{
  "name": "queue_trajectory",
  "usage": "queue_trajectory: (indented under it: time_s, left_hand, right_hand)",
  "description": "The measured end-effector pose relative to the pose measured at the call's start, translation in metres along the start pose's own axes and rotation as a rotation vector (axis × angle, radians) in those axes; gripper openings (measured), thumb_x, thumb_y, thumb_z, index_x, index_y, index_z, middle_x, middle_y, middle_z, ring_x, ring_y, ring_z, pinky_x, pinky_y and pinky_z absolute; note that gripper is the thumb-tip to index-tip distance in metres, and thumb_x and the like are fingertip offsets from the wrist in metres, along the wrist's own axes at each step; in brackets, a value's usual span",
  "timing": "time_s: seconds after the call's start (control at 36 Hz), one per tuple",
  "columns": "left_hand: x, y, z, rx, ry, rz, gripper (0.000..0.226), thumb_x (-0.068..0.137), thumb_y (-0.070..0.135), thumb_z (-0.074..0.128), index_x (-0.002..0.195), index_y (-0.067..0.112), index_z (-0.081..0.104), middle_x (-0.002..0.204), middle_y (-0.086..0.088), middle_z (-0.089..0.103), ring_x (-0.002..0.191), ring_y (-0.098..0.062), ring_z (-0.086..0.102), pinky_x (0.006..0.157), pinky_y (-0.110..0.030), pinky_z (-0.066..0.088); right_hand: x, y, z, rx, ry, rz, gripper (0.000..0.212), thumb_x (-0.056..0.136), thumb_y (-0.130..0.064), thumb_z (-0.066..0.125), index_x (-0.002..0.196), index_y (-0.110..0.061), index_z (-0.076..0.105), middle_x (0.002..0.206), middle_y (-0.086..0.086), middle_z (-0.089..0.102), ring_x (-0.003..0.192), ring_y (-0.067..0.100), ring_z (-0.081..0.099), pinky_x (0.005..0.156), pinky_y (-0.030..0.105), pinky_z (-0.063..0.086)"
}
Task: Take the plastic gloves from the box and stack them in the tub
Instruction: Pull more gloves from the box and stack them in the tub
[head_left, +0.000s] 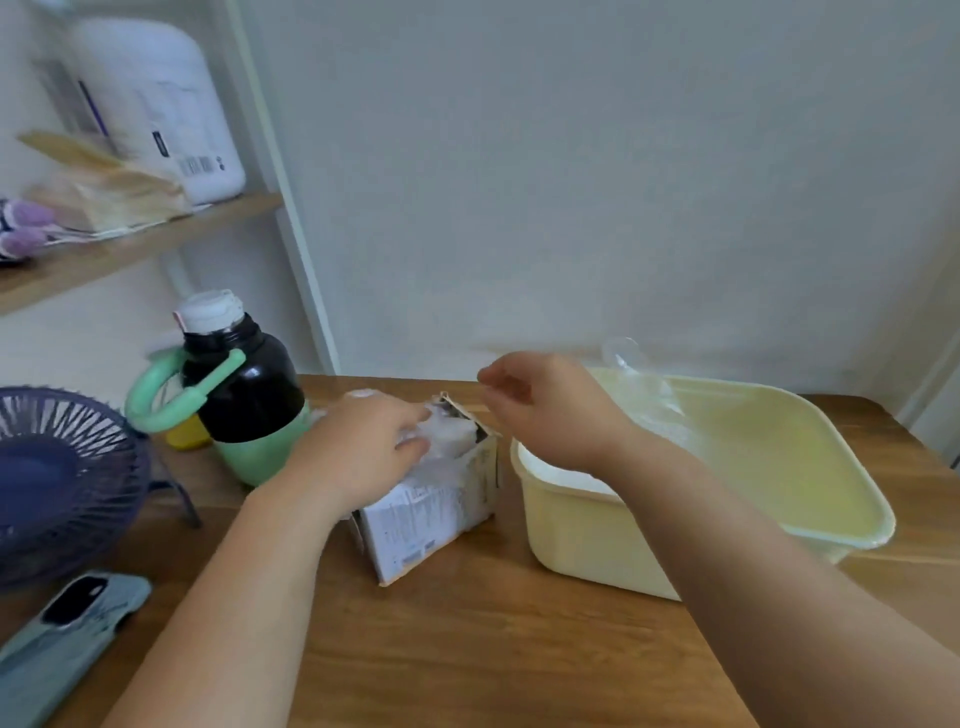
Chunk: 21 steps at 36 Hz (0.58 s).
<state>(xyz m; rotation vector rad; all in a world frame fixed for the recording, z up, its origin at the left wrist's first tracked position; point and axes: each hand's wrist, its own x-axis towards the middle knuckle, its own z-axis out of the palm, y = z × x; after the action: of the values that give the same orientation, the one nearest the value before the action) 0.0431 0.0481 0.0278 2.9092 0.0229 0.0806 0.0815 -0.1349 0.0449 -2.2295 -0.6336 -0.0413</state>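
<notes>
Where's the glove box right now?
Head view, mid-table: the box sits between the bottle on its left and the tub on its right, with the left hand on the gloves at its open top.

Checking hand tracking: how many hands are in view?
2: left hand pinching gloves in the box; right hand raised between box and tub, fingers curled.

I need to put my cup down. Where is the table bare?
The table is bare along its near edge, before the box and tub, and right of the tub. The left is crowded: fan, phone, bottle.
</notes>
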Motion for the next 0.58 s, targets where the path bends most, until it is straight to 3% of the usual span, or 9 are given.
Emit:
queue_trajectory:
  time_s: [0.08, 0.19, 0.28, 0.33, 0.39, 0.44, 0.5, 0.58]
  left_hand:
    - [-0.001, -0.005, 0.008, -0.004, 0.058, 0.003, 0.025, 0.096, 0.03, 0.052, 0.104, 0.012, 0.068, 0.108, -0.009, 0.067, 0.101, -0.025, 0.058, 0.085, -0.042, 0.051]
    - [-0.001, -0.01, 0.009, 0.028, 0.131, 0.083, 0.018, 0.092, 0.025, 0.054, 0.087, 0.025, 0.072, 0.081, 0.002, 0.064, 0.086, -0.017, 0.055, 0.07, -0.039, 0.051]
    - [0.0, -0.012, 0.008, -0.005, 0.258, 0.14, 0.019, 0.092, 0.028, 0.057, 0.085, 0.029, 0.075, 0.091, 0.011, 0.066, 0.097, -0.013, 0.054, 0.081, -0.036, 0.046]
    - [-0.001, -0.011, 0.007, -0.042, 0.369, 0.124, 0.015, 0.092, 0.031, 0.06, 0.093, 0.031, 0.075, 0.103, 0.016, 0.064, 0.105, -0.013, 0.051, 0.089, -0.034, 0.034]
    - [-0.002, -0.008, 0.007, -0.064, 0.487, 0.154, 0.011, 0.089, 0.032, 0.065, 0.093, 0.031, 0.075, 0.102, 0.016, 0.065, 0.106, -0.015, 0.051, 0.086, -0.032, 0.022]
    - [-0.001, -0.006, 0.008, -0.106, 0.57, 0.21, 0.004, 0.085, 0.028, 0.072, 0.086, 0.029, 0.075, 0.096, 0.015, 0.067, 0.102, -0.016, 0.054, 0.086, -0.033, 0.021]
    - [-0.001, -0.005, 0.009, -0.233, 0.582, 0.247, 0.005, 0.083, 0.023, 0.074, 0.085, 0.029, 0.074, 0.093, 0.017, 0.065, 0.097, -0.009, 0.057, 0.088, -0.031, 0.031]
    - [-0.003, 0.0, 0.009, -0.511, 0.41, 0.158, 0.028, 0.086, 0.032, 0.069, 0.113, 0.03, 0.062, 0.106, 0.023, 0.051, 0.097, 0.012, 0.051, 0.085, -0.01, 0.037]
  right_hand:
    - [0.01, -0.002, 0.017, -0.034, -0.028, -0.027, 0.021, 0.093, -0.015, 0.053, 0.108, -0.014, 0.068, 0.101, -0.002, 0.069, 0.093, 0.014, 0.06, 0.079, 0.02, 0.044]
    - [0.017, -0.003, 0.031, -0.085, -0.071, -0.044, 0.025, 0.091, -0.008, 0.05, 0.108, -0.012, 0.068, 0.102, 0.0, 0.068, 0.085, 0.011, 0.054, 0.066, 0.015, 0.038]
    - [0.018, -0.002, 0.032, -0.121, -0.137, -0.039, 0.029, 0.091, -0.014, 0.055, 0.118, -0.013, 0.065, 0.111, 0.0, 0.066, 0.099, 0.013, 0.059, 0.081, 0.017, 0.042]
    - [0.02, -0.002, 0.032, -0.125, -0.177, -0.025, 0.03, 0.09, -0.019, 0.06, 0.118, -0.014, 0.065, 0.11, -0.001, 0.066, 0.095, 0.012, 0.058, 0.08, 0.018, 0.041]
    - [0.022, -0.003, 0.032, -0.114, -0.197, -0.027, 0.023, 0.09, -0.022, 0.061, 0.11, -0.016, 0.068, 0.1, -0.001, 0.067, 0.086, 0.011, 0.057, 0.074, 0.02, 0.04]
    - [0.024, -0.002, 0.033, -0.076, -0.178, -0.035, 0.01, 0.09, -0.024, 0.061, 0.089, -0.021, 0.07, 0.084, -0.002, 0.067, 0.075, 0.012, 0.057, 0.067, 0.022, 0.042]
    - [0.025, 0.0, 0.032, -0.03, -0.146, -0.042, 0.027, 0.092, -0.025, 0.058, 0.065, -0.028, 0.058, 0.064, -0.007, 0.056, 0.059, 0.008, 0.048, 0.057, 0.02, 0.037]
    - [0.024, 0.0, 0.028, 0.081, -0.117, -0.005, 0.032, 0.094, -0.023, 0.054, 0.061, -0.027, 0.056, 0.058, -0.009, 0.049, 0.056, 0.006, 0.044, 0.054, 0.018, 0.035]
